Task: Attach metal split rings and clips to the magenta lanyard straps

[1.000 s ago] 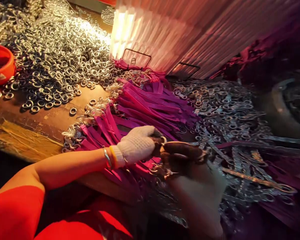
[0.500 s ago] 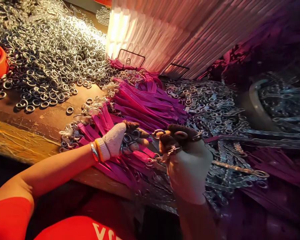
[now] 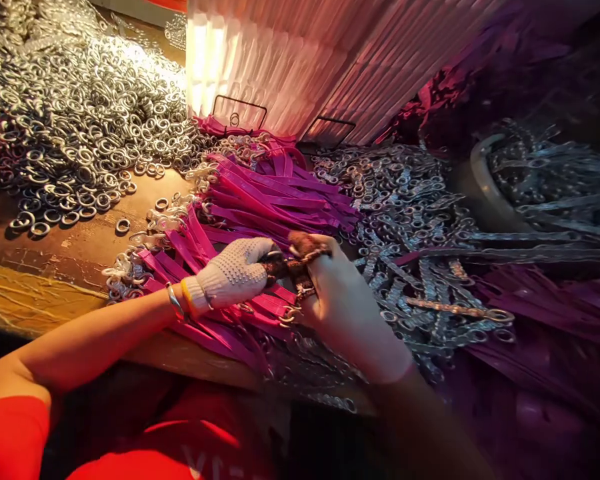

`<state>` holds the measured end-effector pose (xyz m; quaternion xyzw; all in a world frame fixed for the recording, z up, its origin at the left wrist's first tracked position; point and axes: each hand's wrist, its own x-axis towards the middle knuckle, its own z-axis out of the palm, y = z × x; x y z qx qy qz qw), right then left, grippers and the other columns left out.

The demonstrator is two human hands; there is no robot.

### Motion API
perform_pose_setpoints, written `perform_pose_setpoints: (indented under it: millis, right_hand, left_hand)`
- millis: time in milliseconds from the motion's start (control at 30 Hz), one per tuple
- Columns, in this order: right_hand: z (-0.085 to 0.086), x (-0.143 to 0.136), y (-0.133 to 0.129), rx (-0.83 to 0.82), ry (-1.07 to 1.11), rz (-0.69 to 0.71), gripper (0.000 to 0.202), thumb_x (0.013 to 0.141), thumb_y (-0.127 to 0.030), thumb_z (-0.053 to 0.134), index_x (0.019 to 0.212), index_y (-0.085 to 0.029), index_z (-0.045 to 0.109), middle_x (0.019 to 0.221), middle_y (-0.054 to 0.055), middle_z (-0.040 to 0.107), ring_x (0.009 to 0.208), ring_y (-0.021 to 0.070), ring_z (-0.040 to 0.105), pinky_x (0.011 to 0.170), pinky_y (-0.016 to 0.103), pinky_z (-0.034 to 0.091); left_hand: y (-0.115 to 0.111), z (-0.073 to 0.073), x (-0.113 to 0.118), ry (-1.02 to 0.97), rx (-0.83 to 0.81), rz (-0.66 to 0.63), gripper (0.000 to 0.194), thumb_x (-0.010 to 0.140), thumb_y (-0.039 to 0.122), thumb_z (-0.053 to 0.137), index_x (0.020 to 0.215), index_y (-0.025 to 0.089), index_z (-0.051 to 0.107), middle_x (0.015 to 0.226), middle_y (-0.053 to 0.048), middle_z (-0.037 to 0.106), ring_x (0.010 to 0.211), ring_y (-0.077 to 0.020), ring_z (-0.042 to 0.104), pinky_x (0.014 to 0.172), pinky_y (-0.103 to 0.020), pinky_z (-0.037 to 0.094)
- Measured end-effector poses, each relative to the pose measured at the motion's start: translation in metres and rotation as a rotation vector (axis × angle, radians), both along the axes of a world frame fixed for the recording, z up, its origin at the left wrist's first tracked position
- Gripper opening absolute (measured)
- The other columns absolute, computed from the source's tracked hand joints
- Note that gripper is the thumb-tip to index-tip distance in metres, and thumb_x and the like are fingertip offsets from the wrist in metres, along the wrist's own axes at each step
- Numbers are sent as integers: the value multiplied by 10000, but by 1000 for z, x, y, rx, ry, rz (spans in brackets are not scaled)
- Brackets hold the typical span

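Observation:
My left hand (image 3: 237,273), in a white dotted glove with dark, worn fingertips, is closed with its back turned up. The rings it held a moment ago are hidden under the fingers. My right hand (image 3: 340,300), also gloved, is closed and meets the left one fingertip to fingertip. What its fingers pinch is mostly covered; a metal ring showed there earlier. Beneath both hands lie magenta straps (image 3: 280,200) with metal clips at their ends. Just below the right fingers a small ring (image 3: 290,317) shows at a strap end.
A large heap of metal rings (image 3: 95,120) covers the left of the wooden table (image 3: 70,250). Short twisted chains (image 3: 405,207) pile up on the right, beside a tub (image 3: 485,180) holding more chains. Ribbed translucent panels (image 3: 270,60) stand at the back.
My left hand has turned over, hiding the rings in its palm. My right hand has moved left, and the fingertips of both hands now meet. The view has shifted slightly right.

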<state>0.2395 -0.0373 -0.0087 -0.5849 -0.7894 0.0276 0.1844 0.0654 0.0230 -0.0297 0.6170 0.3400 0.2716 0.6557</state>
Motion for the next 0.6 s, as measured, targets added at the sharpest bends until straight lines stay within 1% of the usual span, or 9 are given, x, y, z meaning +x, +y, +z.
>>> perform_pose_setpoints:
  millis: [33,100,133,200,267,333,433,500,600]
  right_hand:
    - [6,3,4,-51,-83,29,433,689,-105,476,1085,-159,643,1016,146,669,918,283,625,769,380,493]
    - [16,8,10,-127,-265,58,221,672,-164,514,851,-189,641,766,96,650,703,239,588,603,338,403]
    - [20,10,11,-145,-341,68,130,653,-205,550,765,-200,616,687,80,622,628,222,551,554,333,340]
    - [25,15,12,-148,-408,71,103,610,-263,606,690,-204,578,641,74,602,567,202,503,523,332,252]
    - [25,20,8,-152,-292,20,92,660,-288,598,682,-204,567,624,59,592,555,187,487,521,320,242]
    - [18,27,1,-174,-77,-83,135,785,-288,532,679,-210,560,593,32,573,551,172,484,522,301,270]
    - [3,38,-11,-69,125,-277,269,902,-328,486,673,-216,573,585,17,560,556,165,476,553,296,317]
    - [-7,44,-18,63,175,-390,293,923,-370,495,703,-211,606,593,18,559,560,166,460,568,305,328]
    - [-22,46,-25,120,225,-439,316,935,-391,468,727,-212,623,588,17,547,557,171,450,556,307,323]
  left_hand:
    - [3,4,1,31,68,-13,128,801,131,534,676,157,527,595,25,527,532,-81,435,491,-192,299]
    - [7,12,5,88,134,-32,139,764,72,494,656,155,520,584,23,525,539,-86,441,506,-197,301]
    - [9,15,8,115,134,-46,149,757,61,480,648,157,513,569,22,521,522,-87,439,500,-200,297]
    - [11,21,16,150,89,-70,166,768,62,461,642,163,498,526,25,493,460,-85,421,472,-208,283]
    - [14,25,25,139,9,-82,172,795,74,441,659,171,484,514,29,474,411,-83,404,447,-213,273]
    - [21,26,34,127,-35,-119,179,807,66,418,687,172,496,528,28,475,398,-84,396,442,-215,269]
    - [34,15,46,232,42,-182,169,768,29,508,668,157,555,554,16,482,481,-88,402,491,-210,264]
    - [41,0,53,313,68,-151,204,685,-25,605,596,151,555,560,3,449,593,-110,426,542,-207,268]
    - [41,-23,67,339,-45,-70,255,624,-51,660,548,157,534,612,-33,456,785,-177,503,621,-207,313]
